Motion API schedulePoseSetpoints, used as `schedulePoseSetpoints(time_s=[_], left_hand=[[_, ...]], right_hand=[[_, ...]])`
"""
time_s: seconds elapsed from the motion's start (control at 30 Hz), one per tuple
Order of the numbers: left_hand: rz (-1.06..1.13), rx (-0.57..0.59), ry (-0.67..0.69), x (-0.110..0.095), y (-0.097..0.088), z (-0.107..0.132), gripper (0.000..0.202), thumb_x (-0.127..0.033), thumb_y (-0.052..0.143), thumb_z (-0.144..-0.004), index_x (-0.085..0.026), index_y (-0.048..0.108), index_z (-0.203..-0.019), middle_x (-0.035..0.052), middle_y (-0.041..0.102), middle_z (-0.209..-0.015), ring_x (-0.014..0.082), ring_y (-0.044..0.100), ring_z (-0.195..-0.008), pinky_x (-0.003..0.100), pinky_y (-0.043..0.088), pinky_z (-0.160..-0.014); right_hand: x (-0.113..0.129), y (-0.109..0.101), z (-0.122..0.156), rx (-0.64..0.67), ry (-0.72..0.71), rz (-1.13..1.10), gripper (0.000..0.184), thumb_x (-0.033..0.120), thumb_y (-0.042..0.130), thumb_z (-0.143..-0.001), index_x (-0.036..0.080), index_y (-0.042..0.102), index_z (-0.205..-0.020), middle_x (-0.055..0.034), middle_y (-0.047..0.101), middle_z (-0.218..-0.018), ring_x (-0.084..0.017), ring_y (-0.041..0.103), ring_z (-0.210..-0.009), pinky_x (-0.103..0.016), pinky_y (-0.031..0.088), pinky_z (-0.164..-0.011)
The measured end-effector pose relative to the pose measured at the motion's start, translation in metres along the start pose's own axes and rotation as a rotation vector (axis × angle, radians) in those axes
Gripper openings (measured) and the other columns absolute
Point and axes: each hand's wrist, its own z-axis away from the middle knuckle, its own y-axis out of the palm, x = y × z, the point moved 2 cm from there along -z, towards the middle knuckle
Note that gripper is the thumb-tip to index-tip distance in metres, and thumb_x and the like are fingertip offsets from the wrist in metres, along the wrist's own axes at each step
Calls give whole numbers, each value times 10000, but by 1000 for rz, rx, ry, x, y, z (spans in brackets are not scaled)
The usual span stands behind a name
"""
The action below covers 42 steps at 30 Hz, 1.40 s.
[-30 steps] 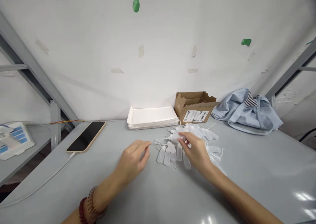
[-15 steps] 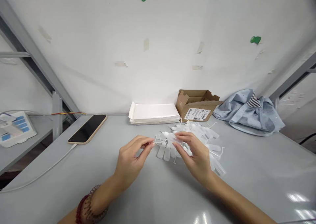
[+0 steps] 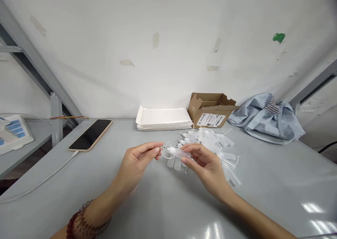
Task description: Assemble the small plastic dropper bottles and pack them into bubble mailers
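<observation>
My right hand [image 3: 205, 165] grips a small translucent plastic vial [image 3: 181, 152] lying sideways above the grey table [image 3: 163, 204]. My left hand [image 3: 137, 160] pinches the thin loop and cap at the vial's left end. Just behind and to the right of my hands lies a pile of similar white vials [image 3: 210, 144] with tethered caps, some of them hidden by my right hand.
A stack of white trays [image 3: 163, 118] and an open cardboard box [image 3: 210, 109] stand at the wall. A light blue cloth bag [image 3: 265, 117] lies at the right. A phone [image 3: 91, 135] on a white cable lies at the left, beside a lower shelf.
My right hand lifted one vial out of the pile and drew it toward me. My left hand came up from the table and pinched the vial's cap end.
</observation>
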Motion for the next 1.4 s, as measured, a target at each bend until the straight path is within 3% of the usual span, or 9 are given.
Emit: schedulePoseSetpoints(time_s=[0.23, 0.93, 1.17, 1.4], left_hand=[[43, -28, -25, -6, 6, 3, 137, -325, 708, -755, -222, 726, -844, -11, 655, -738, 112, 562, -725, 220, 474, -738], [52, -23, -42, -9, 7, 5, 118, -314, 695, -768, -220, 722, -835, -10, 646, -748, 107, 553, -718, 226, 467, -753], [-1, -32, -13, -7, 6, 7, 132, -318, 685, -772, -220, 720, -852, -3, 655, -728, 132, 570, -752, 244, 471, -764], [-193, -46, 70, -12, 6, 8, 114, -319, 645, -805, -229, 708, -834, -3, 662, -743, 136, 570, -739, 215, 472, -709]], right_hand=[[2, 1, 3, 21, 15, -13, 115, 252, 667, -792, 232, 626, -896, -35, 629, -964, -171, 614, -906, -306, 513, -749], [2, 0, 3, -5, 7, 19, 121, 264, 674, -785, 228, 635, -894, -39, 638, -968, -179, 618, -903, -319, 522, -751], [4, 1, 3, 6, -47, 62, 104, 253, 658, -800, 228, 636, -899, -50, 637, -956, -186, 615, -893, -331, 521, -749], [5, 1, 3, 10, -114, 125, 107, 231, 644, -813, 235, 644, -920, -46, 644, -941, -170, 606, -862, -306, 511, -712]])
